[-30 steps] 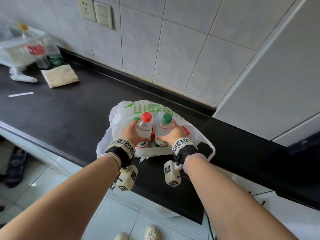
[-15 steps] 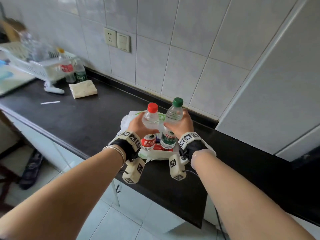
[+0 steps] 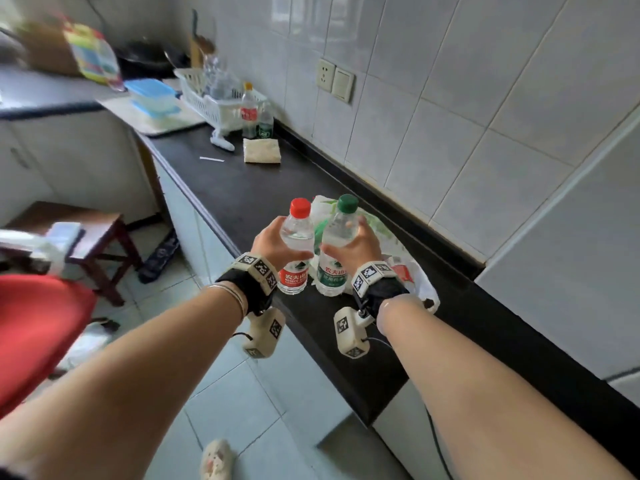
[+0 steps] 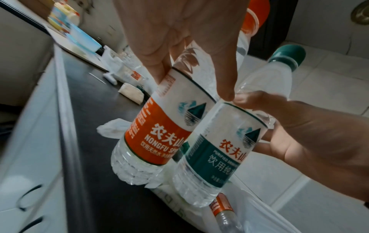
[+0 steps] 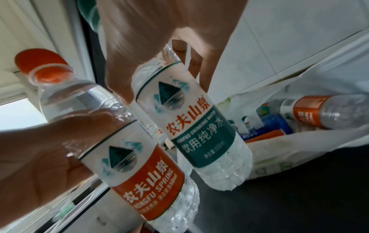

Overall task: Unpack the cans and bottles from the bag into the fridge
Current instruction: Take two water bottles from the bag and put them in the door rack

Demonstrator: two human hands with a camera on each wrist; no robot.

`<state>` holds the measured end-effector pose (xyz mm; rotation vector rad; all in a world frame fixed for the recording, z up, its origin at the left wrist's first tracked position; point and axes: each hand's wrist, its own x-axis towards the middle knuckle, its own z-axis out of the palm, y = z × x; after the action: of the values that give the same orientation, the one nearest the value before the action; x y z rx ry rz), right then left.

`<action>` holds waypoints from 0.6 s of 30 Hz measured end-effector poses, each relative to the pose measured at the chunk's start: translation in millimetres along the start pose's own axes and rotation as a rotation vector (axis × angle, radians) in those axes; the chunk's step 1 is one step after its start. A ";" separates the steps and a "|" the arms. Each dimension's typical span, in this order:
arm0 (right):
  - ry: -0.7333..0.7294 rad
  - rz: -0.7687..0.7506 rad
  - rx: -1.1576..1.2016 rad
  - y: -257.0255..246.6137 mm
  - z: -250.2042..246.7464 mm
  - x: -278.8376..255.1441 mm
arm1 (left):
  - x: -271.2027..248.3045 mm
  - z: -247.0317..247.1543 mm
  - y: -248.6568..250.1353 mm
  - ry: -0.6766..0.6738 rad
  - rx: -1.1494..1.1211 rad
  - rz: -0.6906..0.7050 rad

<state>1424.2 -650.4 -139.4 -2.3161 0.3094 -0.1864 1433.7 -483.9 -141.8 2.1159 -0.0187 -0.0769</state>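
Observation:
My left hand [image 3: 273, 240] grips a water bottle with a red cap and red label [image 3: 296, 247], held upright above the counter's front edge. Right beside it, my right hand [image 3: 353, 247] grips a water bottle with a green cap and green label [image 3: 337, 247]. Both bottles show close up in the left wrist view, red-label bottle [image 4: 159, 126] and green-label bottle [image 4: 217, 149], and in the right wrist view, red [image 5: 129, 165] and green [image 5: 191, 126]. Behind them the white plastic bag [image 3: 412, 271] lies on the black counter [image 3: 249, 192], another red-label bottle [image 5: 327, 112] lying inside.
A white fridge side [image 3: 571, 265] stands at the right end of the counter. Further left on the counter lie a folded cloth [image 3: 261, 150], two bottles [image 3: 256, 116] and a white dish rack [image 3: 214, 95]. A wooden stool [image 3: 86, 233] and a red seat [image 3: 38, 323] stand on the tiled floor.
Both hands have lifted the two bottles up out of the bag and drawn them towards the counter's front edge. The head view has swung left, showing more of the kitchen.

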 end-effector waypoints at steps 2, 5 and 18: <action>-0.057 -0.074 -0.013 -11.0 11.5 -15.7 | -23.3 -13.5 -14.0 0.042 -0.018 -0.042; -0.134 -0.176 -0.032 -33.4 32.5 -44.5 | -57.8 -39.2 -38.1 0.118 -0.040 -0.112; -0.494 -0.542 -0.023 -127.3 151.1 -212.4 | -252.7 -170.2 -149.9 0.467 -0.084 -0.344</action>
<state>1275.8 -402.0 -159.4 -2.3286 -0.5678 0.1289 1189.5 -249.6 -169.7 1.9877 0.6145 0.2098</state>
